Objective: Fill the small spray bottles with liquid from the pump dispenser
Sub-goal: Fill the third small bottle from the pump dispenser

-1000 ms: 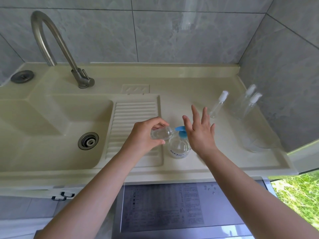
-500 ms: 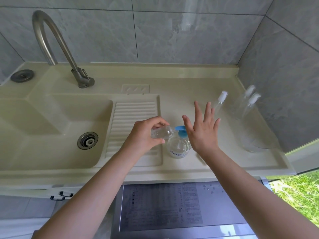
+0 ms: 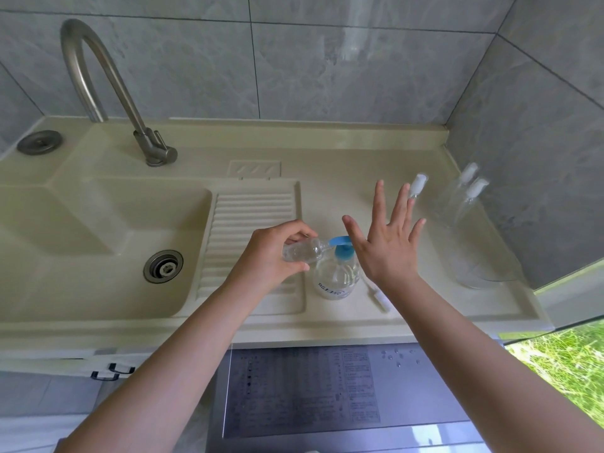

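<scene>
Since the earlier frame my right hand (image 3: 387,245) has lifted off the pump and drifted a little to the right, its fingers spreading wider; everything else has kept its place.

Largest is the beige bench (image 3: 343,152) with its sink basin (image 3: 98,243) and ribbed draining board (image 3: 251,223), the curved tap (image 3: 108,83) behind. At the far right a clear measuring jug (image 3: 480,253) stands against the wall with two capped spray bottles (image 3: 470,191) leaning in it, I think to keep them from rolling; a third capped bottle (image 3: 416,188) stands just beside, behind my fingertips.

The pump dispenser (image 3: 336,276) stands upright on the bench near the front edge, beside the draining board, with its blue nozzle (image 3: 340,240) turned to the left. My left hand (image 3: 274,253) pinches the small open spray bottle (image 3: 302,251) between thumb and fingers and holds it nearly on its side, so that its mouth meets the nozzle and the liquid can go straight in. My right hand is open, holding nothing, just right of the pump head, probably ready for the next press.

Smallest, the removed spray cap (image 3: 380,297) with its tube lies on the bench, right of the dispenser.
</scene>
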Available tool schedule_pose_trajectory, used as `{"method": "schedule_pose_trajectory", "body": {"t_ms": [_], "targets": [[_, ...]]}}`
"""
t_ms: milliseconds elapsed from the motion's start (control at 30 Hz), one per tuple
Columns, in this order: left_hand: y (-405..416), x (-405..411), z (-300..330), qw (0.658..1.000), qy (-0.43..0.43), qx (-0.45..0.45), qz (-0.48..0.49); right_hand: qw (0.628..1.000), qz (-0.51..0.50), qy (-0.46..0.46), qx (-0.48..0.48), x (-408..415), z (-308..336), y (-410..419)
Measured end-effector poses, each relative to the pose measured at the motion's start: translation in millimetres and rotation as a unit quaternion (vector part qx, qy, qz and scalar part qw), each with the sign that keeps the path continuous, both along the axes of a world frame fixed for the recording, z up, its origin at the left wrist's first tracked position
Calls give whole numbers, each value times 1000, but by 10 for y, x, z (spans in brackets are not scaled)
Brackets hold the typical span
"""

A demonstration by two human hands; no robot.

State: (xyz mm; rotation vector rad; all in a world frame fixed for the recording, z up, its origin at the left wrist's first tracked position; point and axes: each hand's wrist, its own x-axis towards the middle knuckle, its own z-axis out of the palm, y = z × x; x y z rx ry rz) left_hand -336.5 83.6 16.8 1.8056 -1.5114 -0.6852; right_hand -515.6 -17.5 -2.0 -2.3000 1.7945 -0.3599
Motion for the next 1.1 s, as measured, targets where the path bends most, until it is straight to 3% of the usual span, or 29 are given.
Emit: {"method": "schedule_pose_trajectory", "body": {"t_ms": [200,433,667,933,1100], "targets": [[-20,-2,7,1000,0,4,1,997,-4,-24,73,84,-123,66],[-8,16,-20,1000,0,3,5,993,-17,-92,72,43,-94,49],[-5,17,-46,1000,6,-3,6,997,1,-50,59,103,-124,63],[11,30,-35,1000,7,-1,8,988,-13,-140,69,91,-50,51],[1,35,-67,1000,9,-5,5,992,-13,-86,87,106,-149,101]]}}
